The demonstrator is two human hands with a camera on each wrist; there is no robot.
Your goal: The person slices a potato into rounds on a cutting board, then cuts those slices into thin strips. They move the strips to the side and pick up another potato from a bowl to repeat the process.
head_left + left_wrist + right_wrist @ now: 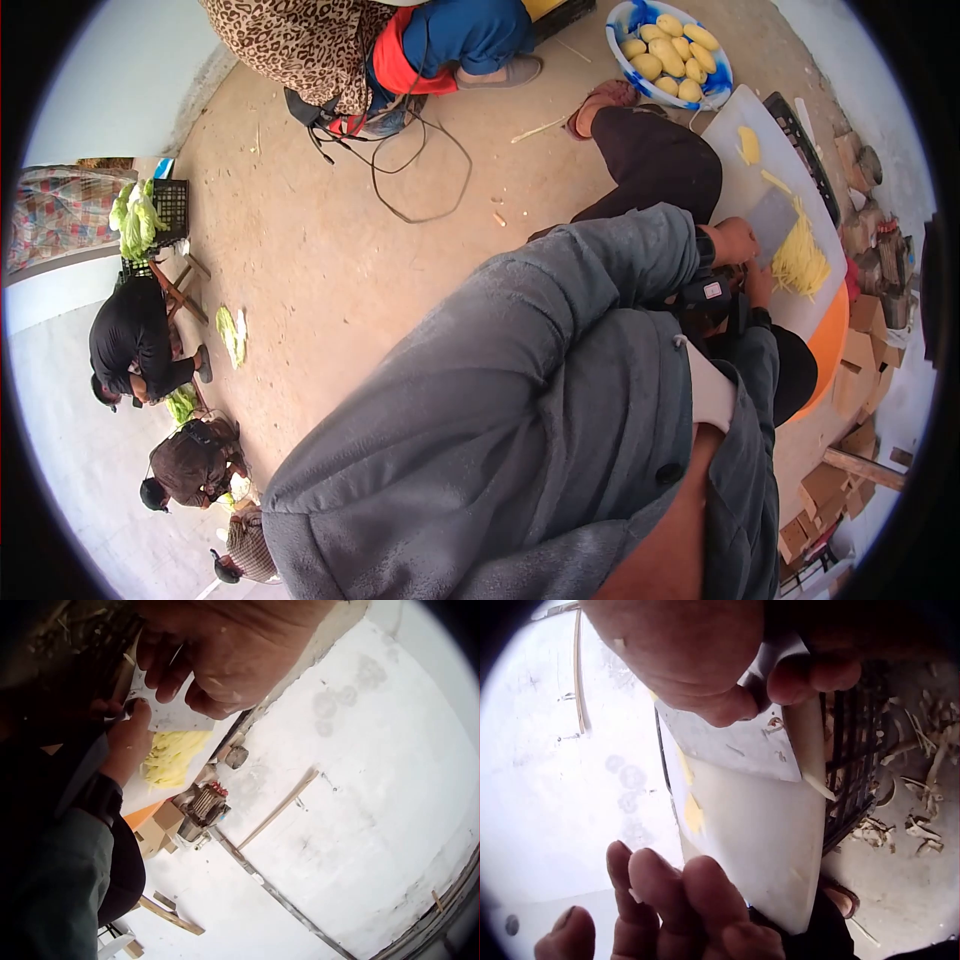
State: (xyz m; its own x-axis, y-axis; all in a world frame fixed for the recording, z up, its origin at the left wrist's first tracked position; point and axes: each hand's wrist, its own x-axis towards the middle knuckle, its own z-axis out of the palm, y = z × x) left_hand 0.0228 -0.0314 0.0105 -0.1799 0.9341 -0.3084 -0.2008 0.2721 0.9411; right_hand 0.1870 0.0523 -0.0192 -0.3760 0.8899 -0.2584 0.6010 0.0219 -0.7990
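Observation:
My right hand [760,285] grips a wide-bladed cleaver [727,742], thumb and fingers close around the base of its blade. The blade lies over a white cutting board [769,832]. My left hand [735,243] is beside the right one; in the right wrist view its fingers [656,881] are loosely bent with nothing between them. Yellow potato shreds [800,258] are heaped on the board by the cleaver. A flat potato slice [748,145] rests farther up the board, and a thin strip [775,182] lies nearer the blade.
Peeled potatoes [665,50] fill a blue-and-white basin [615,40] beyond the board. A black crate [847,750] is beside the board, with peelings [922,829] on the floor. Cardboard boxes [860,370] sit along the wall. Someone in leopard print [300,45] crouches nearby; others work among cabbages [138,220].

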